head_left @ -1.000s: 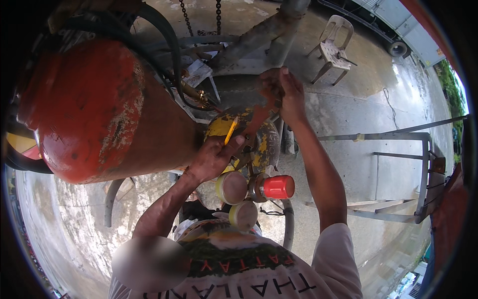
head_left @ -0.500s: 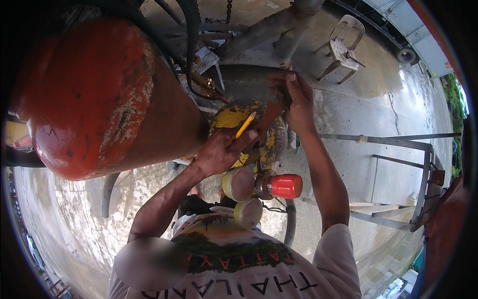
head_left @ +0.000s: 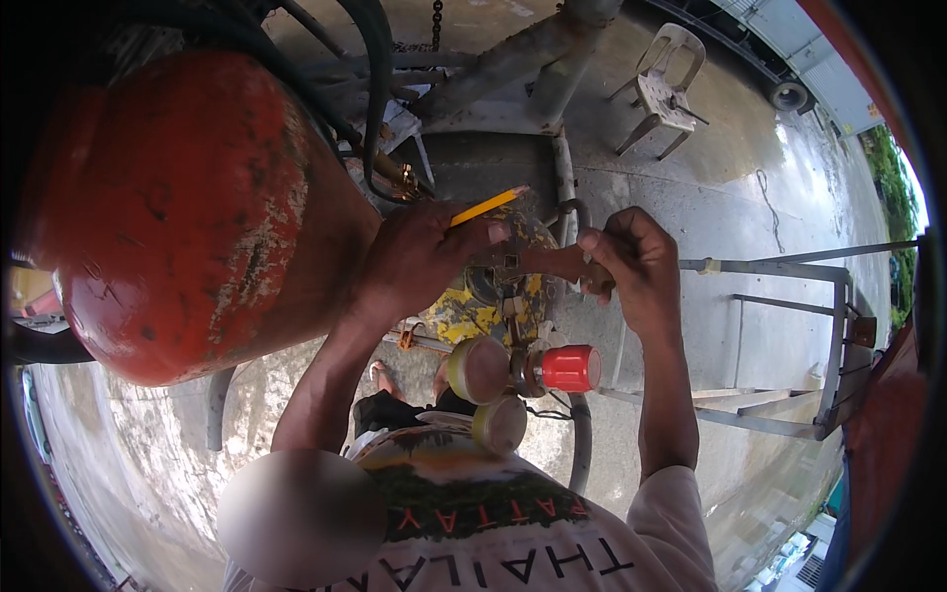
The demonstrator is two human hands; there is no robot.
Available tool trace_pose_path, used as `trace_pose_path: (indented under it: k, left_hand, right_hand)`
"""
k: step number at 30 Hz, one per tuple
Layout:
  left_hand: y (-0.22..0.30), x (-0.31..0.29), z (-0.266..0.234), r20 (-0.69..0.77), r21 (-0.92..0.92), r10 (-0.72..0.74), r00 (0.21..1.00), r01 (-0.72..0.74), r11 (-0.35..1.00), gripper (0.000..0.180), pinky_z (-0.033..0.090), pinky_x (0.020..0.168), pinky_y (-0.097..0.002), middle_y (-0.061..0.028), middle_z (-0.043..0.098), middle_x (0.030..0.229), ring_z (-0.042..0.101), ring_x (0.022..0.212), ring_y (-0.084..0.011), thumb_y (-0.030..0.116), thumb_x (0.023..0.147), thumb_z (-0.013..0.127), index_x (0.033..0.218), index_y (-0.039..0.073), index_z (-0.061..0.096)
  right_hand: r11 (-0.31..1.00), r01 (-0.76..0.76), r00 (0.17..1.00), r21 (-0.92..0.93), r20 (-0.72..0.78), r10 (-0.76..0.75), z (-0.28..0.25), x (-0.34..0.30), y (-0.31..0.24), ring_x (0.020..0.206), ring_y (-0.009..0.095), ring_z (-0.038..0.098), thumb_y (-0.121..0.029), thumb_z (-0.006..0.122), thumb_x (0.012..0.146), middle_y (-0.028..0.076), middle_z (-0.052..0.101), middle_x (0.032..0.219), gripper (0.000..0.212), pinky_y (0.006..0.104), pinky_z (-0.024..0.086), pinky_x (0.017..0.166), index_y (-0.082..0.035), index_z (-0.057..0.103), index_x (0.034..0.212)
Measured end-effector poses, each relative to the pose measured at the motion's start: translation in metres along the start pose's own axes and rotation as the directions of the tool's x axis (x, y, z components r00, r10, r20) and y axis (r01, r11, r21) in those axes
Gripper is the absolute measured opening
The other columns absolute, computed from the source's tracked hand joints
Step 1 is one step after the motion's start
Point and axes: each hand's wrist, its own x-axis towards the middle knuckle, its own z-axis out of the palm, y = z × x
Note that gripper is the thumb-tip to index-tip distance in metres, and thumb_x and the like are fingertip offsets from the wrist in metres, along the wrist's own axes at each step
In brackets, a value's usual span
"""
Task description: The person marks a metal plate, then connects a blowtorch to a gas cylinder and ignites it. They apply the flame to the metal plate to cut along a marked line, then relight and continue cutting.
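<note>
A yellow pencil (head_left: 488, 205) sticks out from between the fingers of my left hand (head_left: 409, 257), which is closed round it. Just beside that hand's thumb lies the end of a flat brown rusty metal wrench (head_left: 552, 262) with a square hole. Its other end is gripped by my right hand (head_left: 636, 261). Under the wrench is the top of a cylinder with chipped yellow paint (head_left: 459, 316). On my side of it sits a regulator with two round gauges (head_left: 477, 370) and a red cap or knob (head_left: 570, 368).
A large red cylinder (head_left: 187, 217) bulks at the left, with dark hoses (head_left: 378, 89) and a brass fitting (head_left: 408, 183) by it. A white plastic chair (head_left: 666, 94) stands on the concrete floor at the far right. Metal rails (head_left: 779, 271) run along the right.
My right hand has come nearer and to the right, swinging the wrench to lie almost level across the view. My left hand has shifted slightly away from me, with the pencil still in it.
</note>
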Motion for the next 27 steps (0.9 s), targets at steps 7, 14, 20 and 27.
trace_pose_path:
  k: [7,14,20,27]
  left_hand:
    - [-0.028,0.029,0.038,-0.146,0.164,0.129,0.981,-0.105,0.981,0.034,0.048,0.069,-0.0458,-0.0212,0.064,0.078,0.064,0.076,-0.0402,0.035,0.089,0.066,0.089,0.001,0.068]
    - [-0.041,0.040,0.044,-0.136,0.318,0.261,0.956,-0.207,0.925,0.029,0.048,0.070,-0.0474,-0.0220,0.064,0.081,0.063,0.079,-0.0413,0.028,0.089,0.066,0.089,-0.001,0.066]
    - [-0.034,0.032,0.051,-0.177,0.382,0.163,0.971,-0.085,0.920,0.027,0.051,0.076,-0.0488,-0.0214,0.067,0.085,0.065,0.084,-0.0407,0.027,0.090,0.062,0.090,0.001,0.069]
    - [-0.028,0.035,0.052,-0.198,0.414,0.079,0.977,0.010,0.910,0.029,0.052,0.075,-0.0490,-0.0202,0.068,0.081,0.067,0.080,-0.0397,0.028,0.093,0.058,0.088,0.003,0.071]
  right_hand:
    - [0.997,-0.067,0.996,-0.029,-0.054,0.066,0.004,-0.034,0.022,0.059,0.002,0.051,-0.009,0.069,0.093,-0.001,0.062,0.076,0.011,0.0210,0.042,0.049,-0.003,0.060,0.092]
    - [0.984,-0.041,0.998,-0.173,-0.046,0.034,0.012,-0.049,0.025,0.073,0.008,0.060,-0.007,0.065,0.094,0.004,0.068,0.082,0.008,0.0261,0.048,0.065,-0.003,0.065,0.102]
    - [0.947,0.103,0.979,-0.305,-0.135,-0.150,0.011,-0.026,0.040,0.072,0.016,0.062,-0.012,0.063,0.095,0.010,0.069,0.084,0.011,0.0315,0.048,0.069,-0.003,0.068,0.100]
    - [0.740,0.190,0.956,-0.645,-0.049,-0.288,0.020,-0.042,0.021,0.074,0.028,0.063,-0.020,0.066,0.095,0.014,0.064,0.082,0.018,0.0388,0.049,0.070,-0.003,0.066,0.098]
